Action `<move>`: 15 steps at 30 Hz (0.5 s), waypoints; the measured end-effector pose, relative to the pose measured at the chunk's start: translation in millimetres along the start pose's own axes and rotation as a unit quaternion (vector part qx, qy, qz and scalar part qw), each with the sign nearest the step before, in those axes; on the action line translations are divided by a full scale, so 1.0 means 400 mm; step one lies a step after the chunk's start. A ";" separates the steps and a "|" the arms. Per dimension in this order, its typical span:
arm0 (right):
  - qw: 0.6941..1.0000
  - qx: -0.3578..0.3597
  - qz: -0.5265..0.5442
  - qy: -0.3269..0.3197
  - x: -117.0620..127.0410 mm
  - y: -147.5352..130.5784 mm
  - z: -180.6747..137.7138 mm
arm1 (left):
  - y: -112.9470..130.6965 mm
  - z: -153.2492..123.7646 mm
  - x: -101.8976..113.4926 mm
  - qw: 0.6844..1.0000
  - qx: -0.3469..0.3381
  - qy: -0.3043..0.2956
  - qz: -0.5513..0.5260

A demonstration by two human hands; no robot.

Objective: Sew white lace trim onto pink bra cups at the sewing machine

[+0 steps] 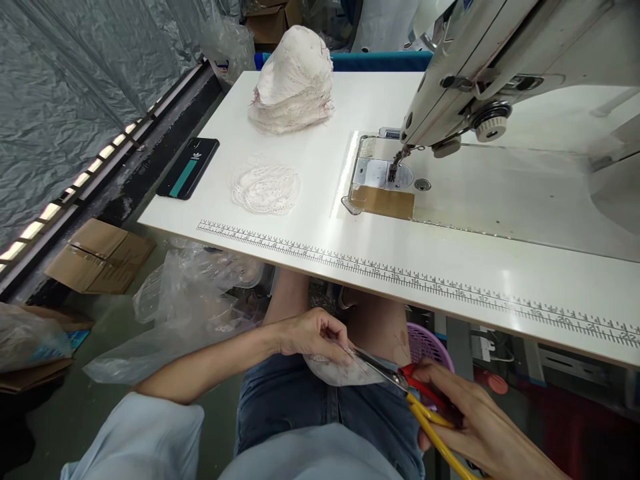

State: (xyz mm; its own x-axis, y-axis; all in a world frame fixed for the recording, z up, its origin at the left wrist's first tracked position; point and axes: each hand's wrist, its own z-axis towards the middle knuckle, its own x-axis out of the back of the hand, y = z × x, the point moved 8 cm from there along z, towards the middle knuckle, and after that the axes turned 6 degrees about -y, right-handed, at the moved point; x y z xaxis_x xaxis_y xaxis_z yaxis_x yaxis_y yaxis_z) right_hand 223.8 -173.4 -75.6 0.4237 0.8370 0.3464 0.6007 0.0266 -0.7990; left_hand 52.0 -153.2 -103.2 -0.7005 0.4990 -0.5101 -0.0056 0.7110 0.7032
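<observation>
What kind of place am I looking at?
Probably a small sewing workshop: a sewing machine, a white table with a printed ruler, and a stack of stitched fabric pieces.

A smooth white tabletop with a straight front edge (310,213) carries flat, roundish white openwork lace (266,189). Just beyond the lace, apart from it, rises a domed pile of off-white fabric with frayed, thready edges (293,87). Left of the lace lies a black rectangular phone with a teal stripe (187,170); well to its right stands an off-white metal sewing machine (530,40). A black printed ruler scale (375,270) runs nearer the person than the lace.
</observation>
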 end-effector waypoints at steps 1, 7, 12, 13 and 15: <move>1.000 0.000 -0.002 -0.003 -0.001 0.000 -0.001 | 0.000 0.000 0.000 1.000 0.002 -0.001 0.002; 0.999 0.005 -0.042 -0.007 -0.001 -0.014 0.007 | -0.002 0.000 -0.010 1.000 0.015 -0.009 -0.001; 0.999 0.020 -0.037 -0.008 0.001 -0.028 0.015 | -0.004 0.000 -0.009 1.000 0.018 -0.003 -0.001; 0.999 0.023 -0.021 -0.017 -0.004 -0.028 0.016 | -0.005 0.000 -0.008 1.000 0.018 0.001 0.003; 0.999 0.029 0.010 -0.022 -0.011 -0.025 0.015 | -0.007 0.000 -0.005 1.000 0.020 0.006 0.009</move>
State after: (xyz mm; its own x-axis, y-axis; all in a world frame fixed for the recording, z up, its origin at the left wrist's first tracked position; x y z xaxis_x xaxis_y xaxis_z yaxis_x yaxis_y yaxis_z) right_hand 211.9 -173.8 -72.1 0.4034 0.8612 0.3092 0.5521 0.0404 -0.8328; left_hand 53.6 -156.1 -104.1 -0.7089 0.5059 -0.4915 0.0352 0.7213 0.6917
